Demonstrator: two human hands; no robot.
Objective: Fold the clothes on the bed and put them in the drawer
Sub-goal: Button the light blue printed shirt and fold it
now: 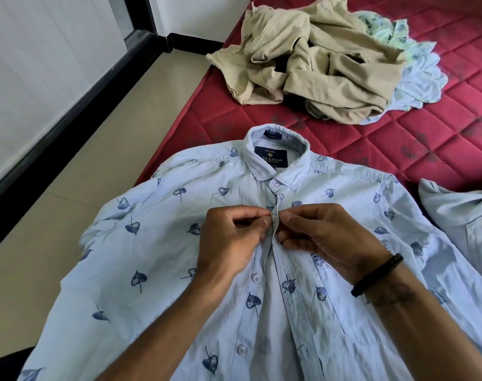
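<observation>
The red quilted bed (399,149) carries a pale blue leaf-printed cotton shirt (157,243), front up beneath both hands. Beyond the grip lies a crumpled beige pile (311,64). Left hand (229,237) and right hand (325,235) pinch the placket (274,220) edges together. Soft, light, limp cloth: likely best held at seams.

One label (270,159) carries readable text: a dark navy patch sewn inside the collar of the pale blue shirt (157,243), straight up from the fingertips (264,215) that meet at the button strip. White capitals on it read "LD GINGER" (the first letters are cut off by the collar fold). A small emblem sits above the word, and the finer lines above and below are too small to read.
</observation>
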